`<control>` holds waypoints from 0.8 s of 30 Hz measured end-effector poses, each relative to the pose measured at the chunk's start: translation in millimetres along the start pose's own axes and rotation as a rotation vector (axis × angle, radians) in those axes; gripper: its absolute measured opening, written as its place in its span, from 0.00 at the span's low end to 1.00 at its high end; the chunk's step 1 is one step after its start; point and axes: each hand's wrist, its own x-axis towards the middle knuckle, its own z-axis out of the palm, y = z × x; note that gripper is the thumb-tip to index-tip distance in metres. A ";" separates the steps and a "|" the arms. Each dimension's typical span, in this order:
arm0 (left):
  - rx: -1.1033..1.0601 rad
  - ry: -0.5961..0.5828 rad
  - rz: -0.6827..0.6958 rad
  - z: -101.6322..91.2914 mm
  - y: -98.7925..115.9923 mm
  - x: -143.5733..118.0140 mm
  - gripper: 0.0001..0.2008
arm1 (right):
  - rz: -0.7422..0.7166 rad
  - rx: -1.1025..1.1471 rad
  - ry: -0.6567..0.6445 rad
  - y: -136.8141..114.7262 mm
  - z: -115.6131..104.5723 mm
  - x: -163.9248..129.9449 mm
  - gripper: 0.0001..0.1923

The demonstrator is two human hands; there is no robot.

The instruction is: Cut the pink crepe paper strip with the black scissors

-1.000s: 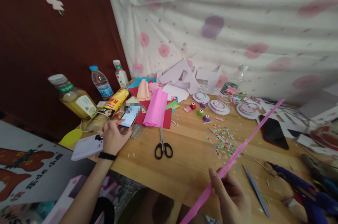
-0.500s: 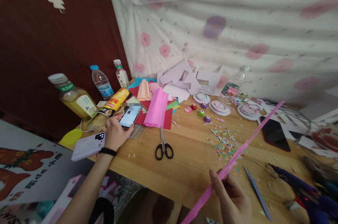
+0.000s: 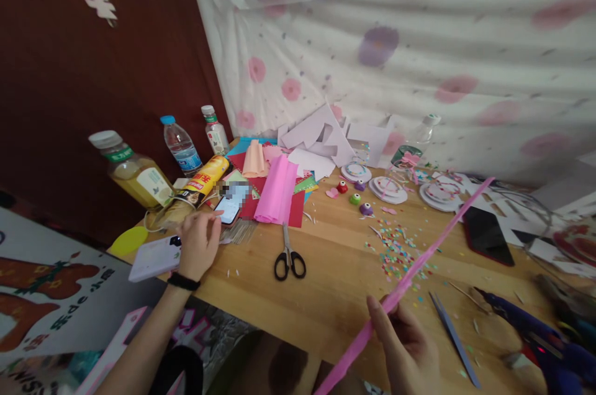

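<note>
On the cluttered wooden counter (image 3: 326, 283), the left hand (image 3: 198, 245) rests loosely curled just short of a lit phone (image 3: 228, 210), while the right hand (image 3: 407, 348) pinches a long pink paper strip (image 3: 419, 264) slanting up beyond it, scissors (image 3: 288, 255) lying between both hands.

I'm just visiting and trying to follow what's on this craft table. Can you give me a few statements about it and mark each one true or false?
1. The right hand holds a long pink paper strip. True.
2. The scissors are in the left hand. False: they lie untouched on the wooden table, apart from both hands.
3. The left hand is at the lit phone near the table's left edge. True.
4. The folded pink crepe paper lies on the floor. False: it lies on the table, beyond the scissors.
5. Small coloured paper bits are scattered on the table. True.
</note>
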 end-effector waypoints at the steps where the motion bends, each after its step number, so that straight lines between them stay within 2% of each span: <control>1: 0.002 -0.033 0.007 -2.0 0.1 -2.0 0.13 | -0.011 0.005 -0.004 1.5 -0.8 0.9 0.20; 6: -0.010 -0.106 0.045 -6.6 1.4 -7.6 0.19 | -0.010 0.027 -0.030 -2.6 -1.4 -1.1 0.19; 12: -0.029 -0.150 0.116 -3.9 4.0 -10.7 0.21 | -0.012 0.021 -0.031 -7.8 -1.7 -3.6 0.20; 17: 0.000 -0.211 0.109 -2.2 5.2 -9.7 0.20 | -0.018 0.044 -0.031 -8.2 -2.9 -2.7 0.20; 24: 0.009 -0.083 0.080 2.9 13.4 17.2 0.10 | -0.036 0.043 -0.024 -9.2 -0.7 -0.4 0.21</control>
